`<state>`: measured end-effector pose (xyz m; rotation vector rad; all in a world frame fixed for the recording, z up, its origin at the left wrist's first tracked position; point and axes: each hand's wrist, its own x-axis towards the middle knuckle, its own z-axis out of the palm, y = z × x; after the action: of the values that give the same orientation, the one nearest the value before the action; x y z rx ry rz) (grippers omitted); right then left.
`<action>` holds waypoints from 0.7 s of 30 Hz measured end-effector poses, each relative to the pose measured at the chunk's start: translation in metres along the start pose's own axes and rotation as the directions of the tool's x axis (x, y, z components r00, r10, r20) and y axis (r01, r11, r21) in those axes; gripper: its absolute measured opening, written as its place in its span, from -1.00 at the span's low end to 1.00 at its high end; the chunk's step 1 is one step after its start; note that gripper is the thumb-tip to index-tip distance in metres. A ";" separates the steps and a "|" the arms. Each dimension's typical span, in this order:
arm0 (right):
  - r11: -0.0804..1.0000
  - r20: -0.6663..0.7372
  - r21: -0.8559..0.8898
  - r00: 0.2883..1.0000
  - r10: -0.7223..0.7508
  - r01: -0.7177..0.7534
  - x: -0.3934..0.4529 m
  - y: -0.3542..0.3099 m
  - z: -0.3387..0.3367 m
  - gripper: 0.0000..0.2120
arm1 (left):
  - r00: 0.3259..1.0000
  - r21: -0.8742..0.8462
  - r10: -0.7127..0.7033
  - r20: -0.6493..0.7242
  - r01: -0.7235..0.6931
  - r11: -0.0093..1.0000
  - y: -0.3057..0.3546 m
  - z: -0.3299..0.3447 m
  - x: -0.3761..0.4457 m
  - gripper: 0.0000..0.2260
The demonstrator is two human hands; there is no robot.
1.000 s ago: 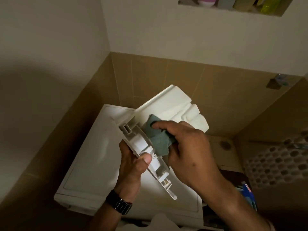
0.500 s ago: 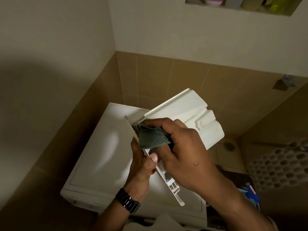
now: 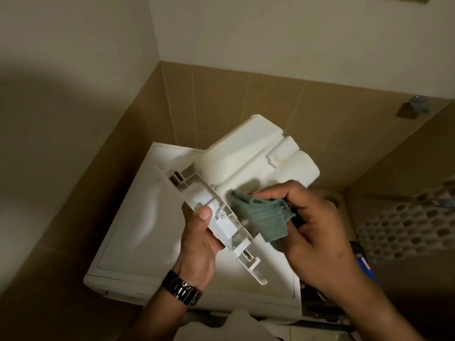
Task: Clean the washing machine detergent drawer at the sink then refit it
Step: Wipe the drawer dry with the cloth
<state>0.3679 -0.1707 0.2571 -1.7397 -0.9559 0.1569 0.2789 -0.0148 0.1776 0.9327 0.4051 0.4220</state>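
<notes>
A person holds a white drawer (image 3: pixel 248 153) above the washer (image 3: pixel 138 230). The left hand (image 3: pixel 199 239) grips its front panel; the right hand (image 3: pixel 317 232) pinches a green cloth (image 3: pixel 261 217) against its underside. Firm, overlapping wipes would likely dry it best.

Dim tiled corner of a small room

Cream walls (image 3: pixel 73 70) meet above brown tiles (image 3: pixel 246 104). A white appliance top (image 3: pixel 138 232) stands in the corner, lit from above; a perforated basket (image 3: pixel 403 227) sits at right.
</notes>
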 end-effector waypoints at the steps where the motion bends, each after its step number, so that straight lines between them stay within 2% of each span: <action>1: 0.997 -0.051 -0.081 0.999 -0.018 0.014 0.002 0.000 -0.008 -0.48 | 1.000 -0.018 -0.008 -0.021 0.008 1.000 0.002 -0.003 0.002 0.06; 3: 0.968 -0.174 -0.248 0.981 -0.083 0.038 0.010 0.000 -0.025 -0.48 | 0.999 -0.046 0.004 -0.032 -0.006 0.999 0.003 -0.008 0.004 -0.14; 4: 0.943 -0.226 -0.329 0.966 -0.128 0.048 0.016 0.000 -0.033 -0.48 | 1.000 -0.057 0.003 -0.022 -0.005 0.998 0.004 -0.007 0.003 -0.16; 7: 0.865 -0.270 -0.501 0.943 -0.196 0.036 0.034 0.003 -0.044 -0.53 | 0.999 -0.086 -0.033 0.009 0.034 0.996 0.002 -0.003 -0.001 -0.07; 10: 0.852 -0.238 -0.523 0.965 -0.115 -0.027 0.037 0.007 -0.029 -0.51 | 0.999 -0.085 -0.038 0.013 0.039 0.996 0.002 0.002 -0.003 0.13; 13: 0.884 -0.201 -0.466 0.977 -0.065 -0.037 0.027 0.006 -0.006 -0.48 | 0.999 -0.066 -0.014 -0.045 0.011 0.998 -0.003 0.001 -0.004 0.24; 16: 0.921 -0.097 -0.388 0.994 -0.052 0.010 0.012 0.001 0.018 -0.52 | 0.998 -0.090 -0.036 -0.057 0.031 0.995 -0.008 0.000 -0.003 0.28; 18: 0.962 -0.020 -0.272 1.000 -0.008 0.003 0.003 -0.006 0.030 -0.58 | 0.998 -0.094 -0.051 -0.045 0.047 0.994 -0.008 -0.002 0.000 0.24; 21: 0.993 0.090 -0.057 0.990 0.105 -0.100 0.002 -0.014 0.026 -0.55 | 0.993 -0.100 -0.060 -0.102 0.050 0.994 -0.007 -0.009 0.005 0.26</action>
<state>0.3482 -0.1490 0.2595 -1.8442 -0.9452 0.2842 0.2799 -0.0098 0.1656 0.8054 0.5004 0.4378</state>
